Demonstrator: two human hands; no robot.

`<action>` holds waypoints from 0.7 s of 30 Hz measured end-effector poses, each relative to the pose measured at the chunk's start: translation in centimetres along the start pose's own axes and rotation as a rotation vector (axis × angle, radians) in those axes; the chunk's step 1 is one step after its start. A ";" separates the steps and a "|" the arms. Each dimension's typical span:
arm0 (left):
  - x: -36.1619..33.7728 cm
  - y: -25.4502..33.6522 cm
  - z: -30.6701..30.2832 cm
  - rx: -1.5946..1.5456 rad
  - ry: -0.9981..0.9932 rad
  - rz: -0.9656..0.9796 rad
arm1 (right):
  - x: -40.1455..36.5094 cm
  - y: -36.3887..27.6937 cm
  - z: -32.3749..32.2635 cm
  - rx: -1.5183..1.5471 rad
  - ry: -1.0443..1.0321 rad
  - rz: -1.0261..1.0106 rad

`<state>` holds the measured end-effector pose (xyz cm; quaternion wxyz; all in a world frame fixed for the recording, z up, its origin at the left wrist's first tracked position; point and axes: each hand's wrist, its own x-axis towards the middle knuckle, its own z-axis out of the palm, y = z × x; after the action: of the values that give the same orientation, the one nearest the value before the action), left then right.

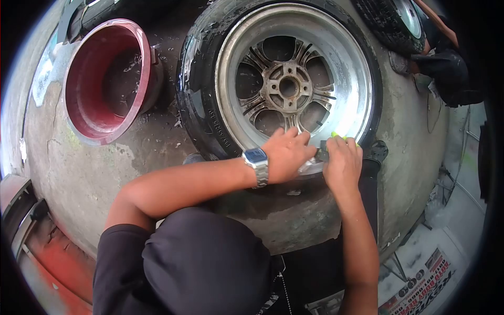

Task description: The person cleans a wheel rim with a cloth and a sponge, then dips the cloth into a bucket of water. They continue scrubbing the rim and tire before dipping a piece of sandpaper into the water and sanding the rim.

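A silver alloy wheel (pixel 288 90) in a black tyre (pixel 202 113) lies flat before me, its hub and spokes dirty. My left hand (pixel 286 153), a metal watch (pixel 256 156) on its wrist, is at the rim's near edge. Its fingers are bent and closed, their tips turned away, and whatever they grip is hidden. Close beside it, my right hand (pixel 344 160) is closed around a small tool with bright yellow-green parts (pixel 336 135); its kind is mostly covered by the fingers. A small dark grey piece (pixel 323 151) shows between the two hands.
To the left stands a deep red tub (pixel 84 100) with dark liquid inside. Another tyre (pixel 386 23) lies at the upper right, near another person's arm (pixel 440 22). Wet concrete (pixel 58 173) surrounds the wheel. A printed sign (pixel 420 283) is at the lower right.
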<state>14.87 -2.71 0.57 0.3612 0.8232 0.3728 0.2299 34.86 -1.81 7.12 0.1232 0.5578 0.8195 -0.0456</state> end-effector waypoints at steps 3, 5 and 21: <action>-1.5 -1.7 -1.7 0.101 -0.062 -0.019 | -0.8 -0.7 -0.1 0.039 -0.045 0.044; -2.8 -2.4 -3.8 0.144 -0.047 -0.041 | -1.5 -1.5 0.1 0.139 -0.117 0.060; -4.5 -3.6 -6.8 0.049 0.118 -0.125 | -0.6 -7.4 2.8 0.563 -0.364 0.115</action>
<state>6.07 -1.69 1.59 0.3319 0.7920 0.4496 0.2460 28.63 -5.71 4.08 0.1109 0.5980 0.7066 -0.3617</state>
